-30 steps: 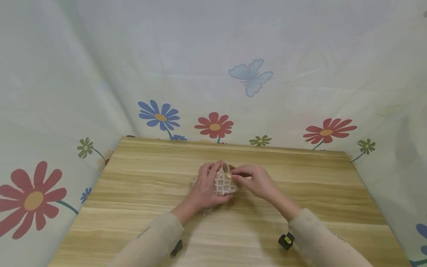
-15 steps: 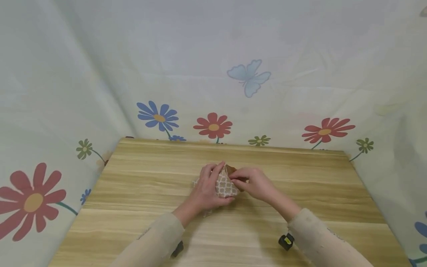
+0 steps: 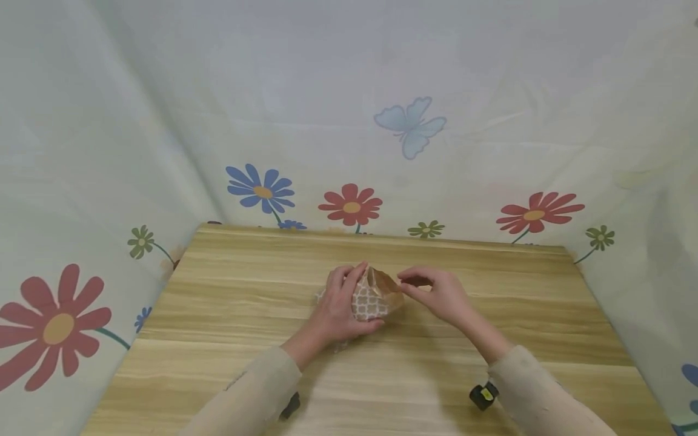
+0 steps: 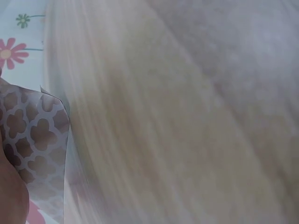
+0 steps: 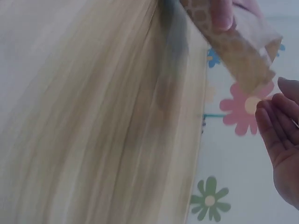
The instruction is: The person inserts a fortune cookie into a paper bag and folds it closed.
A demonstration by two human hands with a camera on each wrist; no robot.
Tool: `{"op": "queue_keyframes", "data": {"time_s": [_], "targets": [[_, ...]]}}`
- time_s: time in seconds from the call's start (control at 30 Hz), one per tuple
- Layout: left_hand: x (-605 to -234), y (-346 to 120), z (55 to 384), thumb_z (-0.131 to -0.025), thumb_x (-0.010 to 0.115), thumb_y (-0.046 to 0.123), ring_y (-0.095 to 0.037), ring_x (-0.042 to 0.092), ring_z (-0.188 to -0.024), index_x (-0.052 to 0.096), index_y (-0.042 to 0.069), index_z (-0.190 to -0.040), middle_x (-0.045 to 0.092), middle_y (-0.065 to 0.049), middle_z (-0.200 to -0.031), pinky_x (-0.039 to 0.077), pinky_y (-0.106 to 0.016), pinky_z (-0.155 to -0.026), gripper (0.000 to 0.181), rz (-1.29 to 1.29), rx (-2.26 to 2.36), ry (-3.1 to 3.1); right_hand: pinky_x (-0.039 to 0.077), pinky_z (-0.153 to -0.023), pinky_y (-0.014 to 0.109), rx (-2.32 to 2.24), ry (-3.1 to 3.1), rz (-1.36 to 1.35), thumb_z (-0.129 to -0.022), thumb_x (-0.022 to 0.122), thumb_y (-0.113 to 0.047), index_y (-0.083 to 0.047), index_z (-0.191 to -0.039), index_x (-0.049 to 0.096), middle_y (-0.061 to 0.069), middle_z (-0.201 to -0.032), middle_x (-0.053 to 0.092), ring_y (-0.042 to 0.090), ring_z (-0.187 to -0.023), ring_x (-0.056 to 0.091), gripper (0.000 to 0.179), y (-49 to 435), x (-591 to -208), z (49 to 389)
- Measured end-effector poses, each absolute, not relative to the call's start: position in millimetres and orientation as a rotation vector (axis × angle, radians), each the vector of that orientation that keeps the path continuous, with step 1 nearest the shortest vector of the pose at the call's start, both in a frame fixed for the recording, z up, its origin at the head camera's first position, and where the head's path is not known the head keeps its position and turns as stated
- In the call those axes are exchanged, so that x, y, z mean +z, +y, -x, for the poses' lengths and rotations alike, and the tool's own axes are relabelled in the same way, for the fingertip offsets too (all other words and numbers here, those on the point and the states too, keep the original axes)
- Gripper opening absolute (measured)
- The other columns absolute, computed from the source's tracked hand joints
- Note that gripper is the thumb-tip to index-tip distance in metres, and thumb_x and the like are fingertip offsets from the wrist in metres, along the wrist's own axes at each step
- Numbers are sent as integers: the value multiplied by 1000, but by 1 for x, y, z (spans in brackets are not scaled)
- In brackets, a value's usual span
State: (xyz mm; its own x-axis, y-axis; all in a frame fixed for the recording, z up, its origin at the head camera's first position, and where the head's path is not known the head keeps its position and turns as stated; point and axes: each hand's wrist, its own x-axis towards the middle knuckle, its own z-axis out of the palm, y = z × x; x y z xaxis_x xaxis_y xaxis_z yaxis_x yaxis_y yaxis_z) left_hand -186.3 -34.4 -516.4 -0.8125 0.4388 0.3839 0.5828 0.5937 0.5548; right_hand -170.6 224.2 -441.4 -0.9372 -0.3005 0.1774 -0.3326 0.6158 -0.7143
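A brown paper bag (image 3: 368,303) with a white lattice pattern is held near the middle of the table, its mouth facing right and its plain brown inside showing. My left hand (image 3: 339,306) grips the bag, fingers over the far side and thumb along the near side. Part of that hand (image 4: 13,196) shows beside the patterned paper (image 4: 39,135) in the left wrist view. Just right of the mouth is my right hand (image 3: 438,293), fingers loosely bent. The right wrist view shows its fingertips close to the bag's edge (image 5: 252,70), with no paper visibly between them.
A wood-grain table (image 3: 262,260) lies under both hands. Behind it and at the sides hangs a pale curtain (image 3: 305,121) printed with flowers and a butterfly. Small black devices (image 3: 483,396) sit at both wrists.
The bag's mouth has spread wider toward the right, showing more of its brown inside. My right hand has moved right, from the mouth to just outside its edge. The left hand keeps its grip.
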Motion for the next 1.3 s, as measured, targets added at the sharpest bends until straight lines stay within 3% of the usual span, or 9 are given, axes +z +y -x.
{"op": "queue_keyframes", "data": {"time_s": [0.23,0.43,0.6,0.77,0.87,1.03,1.17,1.3], "targets": [[-517,-33,187,-66,100,51,-27,44,-131,35,17,-165,42,-12,-145,53,-49,-107,124,832,-1036,-2584,63,-84,34,1403,-2851,-513,-101,77,-24,-1,-125,76,7,-109,80,20,-97,76,33,235,-454,173],[-516,-32,187,-66,100,50,-27,45,-129,33,17,-166,42,-13,-144,54,-48,-104,125,841,-1041,-2559,63,-77,35,1538,-2841,-452,-102,75,-21,-4,-118,78,3,-97,79,19,-86,74,24,230,-459,180],[-515,-31,185,-66,99,54,-27,45,-131,29,20,-167,41,-12,-146,54,-47,-105,128,828,-1044,-2568,60,-75,27,1553,-2812,-463,-101,75,-17,-4,-112,79,5,-96,80,15,-84,72,18,226,-461,187],[-508,-36,185,-67,96,62,-27,44,-135,28,19,-168,39,-12,-153,52,-51,-109,128,803,-1142,-2612,60,-75,30,1571,-2786,-490,-101,75,-14,-3,-110,80,7,-96,80,16,-83,72,15,226,-451,192],[-501,-43,188,-77,89,59,-29,45,-137,31,14,-167,42,-12,-154,49,-55,-113,116,801,-1220,-2615,61,-74,33,1558,-2794,-529,-101,75,-13,-4,-110,80,7,-97,79,17,-83,71,14,228,-440,195],[-489,-51,196,-96,71,53,-28,49,-141,47,12,-160,55,-8,-151,42,-54,-119,80,834,-1301,-2618,60,-72,30,1516,-2837,-625,-101,75,-12,-5,-109,81,6,-95,79,17,-83,71,13,231,-425,199],[-482,-53,203,-103,66,49,-25,56,-137,59,13,-151,63,-5,-145,44,-52,-118,61,848,-1426,-2620,61,-73,30,1478,-2861,-685,-101,75,-13,-5,-109,81,5,-94,79,17,-82,72,13,231,-419,205],[-479,-55,206,-104,69,41,-24,61,-129,65,11,-144,67,-6,-138,48,-50,-115,51,806,-1594,-2625,63,-77,36,1469,-2880,-714,-102,74,-13,-4,-110,81,5,-96,79,16,-83,73,13,233,-418,212]]}}
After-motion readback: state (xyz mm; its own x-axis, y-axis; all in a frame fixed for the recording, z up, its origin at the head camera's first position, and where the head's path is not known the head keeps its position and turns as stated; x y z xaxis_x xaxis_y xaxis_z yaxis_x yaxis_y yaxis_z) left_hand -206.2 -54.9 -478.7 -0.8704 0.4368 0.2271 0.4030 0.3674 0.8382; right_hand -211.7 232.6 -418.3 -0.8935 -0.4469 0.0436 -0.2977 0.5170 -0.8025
